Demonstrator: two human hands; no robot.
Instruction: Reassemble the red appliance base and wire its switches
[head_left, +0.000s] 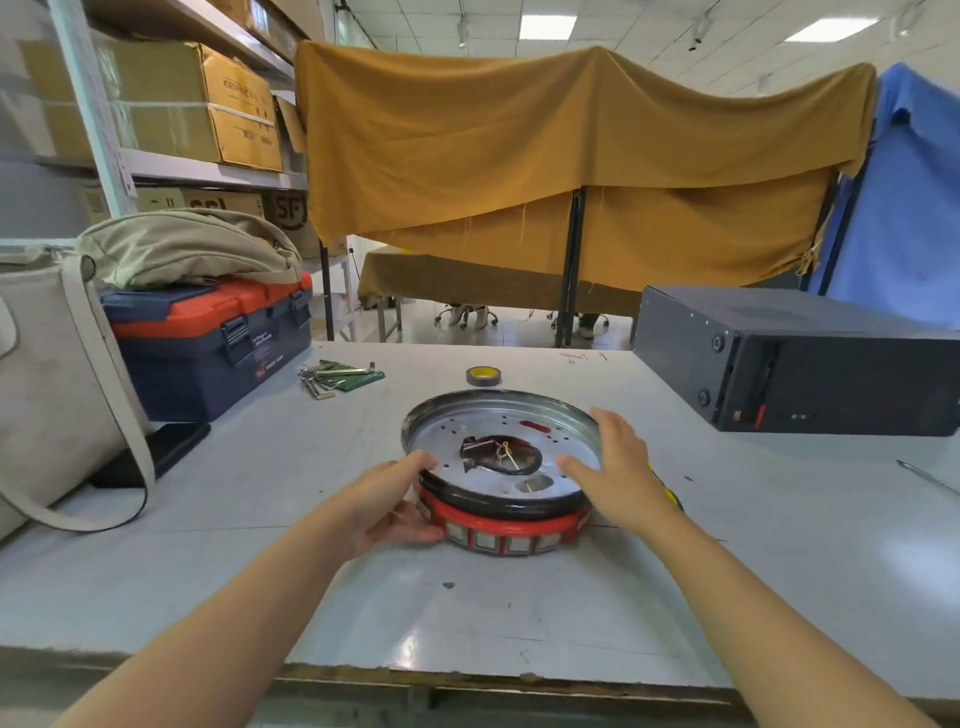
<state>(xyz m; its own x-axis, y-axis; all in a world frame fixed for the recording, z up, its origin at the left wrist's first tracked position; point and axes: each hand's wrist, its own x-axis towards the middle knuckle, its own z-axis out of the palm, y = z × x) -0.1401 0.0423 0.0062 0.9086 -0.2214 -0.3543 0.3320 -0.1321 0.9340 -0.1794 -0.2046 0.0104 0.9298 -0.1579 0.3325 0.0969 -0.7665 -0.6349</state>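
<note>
The red appliance base (498, 535) sits in the middle of the white table, with a row of square switches along its front. A round silver metal plate (498, 421) lies on top, tilted up at the back, with a central hole showing wires (501, 452). My left hand (389, 504) grips the base's left side, thumb on the plate's rim. My right hand (618, 467) rests on the plate's right rim with fingers spread. A yellow-and-black tool (670, 493) is partly hidden behind my right hand.
A blue and orange toolbox (208, 343) and a beige bag (47, 384) stand at the left. Hex keys (332, 376) and a tape roll (483, 375) lie behind the base. A black box (800, 358) fills the right side. A metal tool (930, 475) lies at the far right.
</note>
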